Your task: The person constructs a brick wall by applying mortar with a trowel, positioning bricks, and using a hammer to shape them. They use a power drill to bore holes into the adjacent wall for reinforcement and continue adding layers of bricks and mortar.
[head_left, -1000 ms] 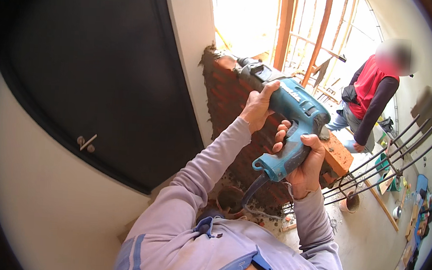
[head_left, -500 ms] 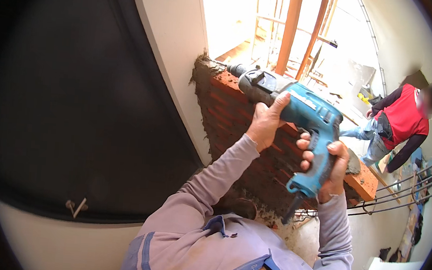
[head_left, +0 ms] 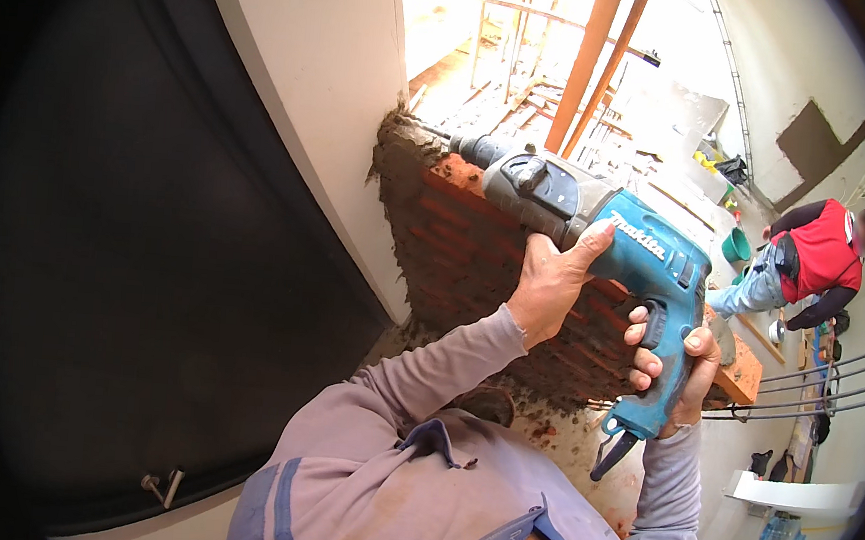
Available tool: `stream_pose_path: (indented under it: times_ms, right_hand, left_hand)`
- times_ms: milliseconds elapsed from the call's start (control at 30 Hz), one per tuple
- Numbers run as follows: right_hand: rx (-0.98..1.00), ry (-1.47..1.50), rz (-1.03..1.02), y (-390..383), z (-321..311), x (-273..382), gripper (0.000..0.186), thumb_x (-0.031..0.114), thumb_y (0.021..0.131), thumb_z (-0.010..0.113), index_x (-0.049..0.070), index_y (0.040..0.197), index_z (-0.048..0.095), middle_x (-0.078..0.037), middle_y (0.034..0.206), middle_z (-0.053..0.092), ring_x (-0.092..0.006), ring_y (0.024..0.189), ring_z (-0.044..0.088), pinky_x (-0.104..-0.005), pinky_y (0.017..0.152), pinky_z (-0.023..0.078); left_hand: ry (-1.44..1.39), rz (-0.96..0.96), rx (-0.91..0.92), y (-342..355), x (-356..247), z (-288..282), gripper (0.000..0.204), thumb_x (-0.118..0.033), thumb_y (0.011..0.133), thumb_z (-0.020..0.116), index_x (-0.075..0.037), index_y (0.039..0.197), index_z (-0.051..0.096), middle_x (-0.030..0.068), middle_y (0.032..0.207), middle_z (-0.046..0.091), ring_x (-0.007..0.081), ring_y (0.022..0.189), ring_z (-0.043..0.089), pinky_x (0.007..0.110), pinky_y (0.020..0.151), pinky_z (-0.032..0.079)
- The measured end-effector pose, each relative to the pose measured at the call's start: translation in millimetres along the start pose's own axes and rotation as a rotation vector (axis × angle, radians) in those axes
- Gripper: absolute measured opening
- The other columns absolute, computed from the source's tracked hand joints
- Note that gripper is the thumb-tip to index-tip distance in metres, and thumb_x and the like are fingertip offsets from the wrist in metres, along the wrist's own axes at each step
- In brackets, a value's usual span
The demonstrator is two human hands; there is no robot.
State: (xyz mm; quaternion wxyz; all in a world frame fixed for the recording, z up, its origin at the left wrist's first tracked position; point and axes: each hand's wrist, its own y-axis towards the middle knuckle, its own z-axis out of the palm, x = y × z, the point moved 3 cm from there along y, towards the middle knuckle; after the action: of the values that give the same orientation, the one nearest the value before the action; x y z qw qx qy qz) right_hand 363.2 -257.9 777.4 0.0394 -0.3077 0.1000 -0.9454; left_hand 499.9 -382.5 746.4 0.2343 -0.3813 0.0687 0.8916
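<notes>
I hold a teal and dark grey corded rotary hammer drill in both hands. My left hand is wrapped under its body near the middle. My right hand grips the rear handle, fingers curled by the black trigger. The thin bit points left at the mortared top corner of a red brick wall, beside a white door jamb. Whether the tip touches is too small to tell. A loose-looking orange brick with mortar lies at the wall's right end.
A dark door stands left. Wooden posts rise beyond the wall. At right, a co-worker in a red vest stands among green buckets, boards and scattered items. Steel bars stick out from the wall's right end. A dark container sits below.
The drill and both hands have moved right and down in the picture, and the view has shifted. The co-worker has moved further right and down, now appearing smaller. Both hands keep their hold.
</notes>
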Motion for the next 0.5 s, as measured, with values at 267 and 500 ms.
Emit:
stream_pose_path:
  times_ms: [267,500]
  right_hand:
    - [0.010,-0.011,0.038,6,-1,7,0.066,0.024,0.067,0.053,-0.017,0.118,0.046,-0.029,0.095,0.064,-0.0243,0.057,0.062,-0.0385,0.053,0.057]
    - [0.023,0.015,0.075,9,1,13,0.065,0.024,0.067,0.053,-0.016,0.118,0.047,-0.029,0.094,0.065,-0.0261,0.057,0.063,-0.0411,0.052,0.058]
  left_hand:
    - [-0.065,0.007,-0.054,7,5,-1,0.057,-0.030,0.084,0.077,0.003,0.113,0.041,0.0137,0.107,0.056,0.0159,0.091,0.060,0.032,0.075,0.054]
    - [-0.030,0.035,-0.039,10,6,3,0.046,-0.031,0.089,0.071,0.001,0.113,0.049,0.0103,0.109,0.059,0.0150,0.096,0.061,0.034,0.083,0.053]
